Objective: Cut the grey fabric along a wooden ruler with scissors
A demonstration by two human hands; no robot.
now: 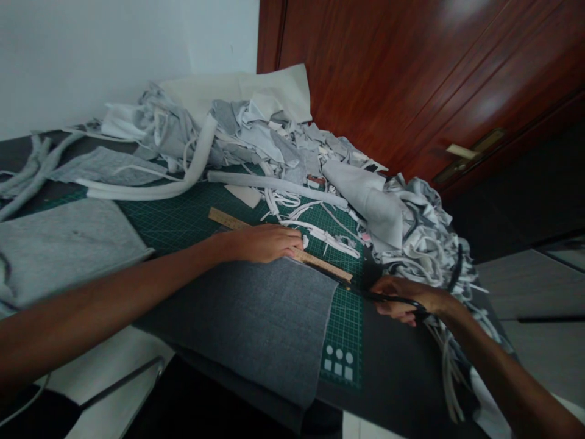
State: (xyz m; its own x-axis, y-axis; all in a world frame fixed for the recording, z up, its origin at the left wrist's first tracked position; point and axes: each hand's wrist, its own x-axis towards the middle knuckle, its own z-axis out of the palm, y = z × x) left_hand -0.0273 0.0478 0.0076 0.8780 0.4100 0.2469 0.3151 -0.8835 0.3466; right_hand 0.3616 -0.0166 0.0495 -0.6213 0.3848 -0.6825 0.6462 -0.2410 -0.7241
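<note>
A wooden ruler [326,267] lies along the upper edge of a dark grey fabric piece [269,317]. Across its middle rests my left hand [272,242], fingers curled over the ruler and a bit of white material at the fingertips. My right hand [406,299] is closed around the handles of black scissors [381,297]. Their blades point left along the ruler at the fabric's right upper corner; how far the blades are parted is hard to make out. Under the fabric is a green cutting mat [347,329], and the fabric hangs over the table's front edge.
Heaped grey and white fabric scraps [283,146] line the back and right of the dark table [388,378]. Long padded strips [278,182] lie behind the ruler. On the left is a light grey fabric piece [68,244]. A wooden door [388,73] stands behind.
</note>
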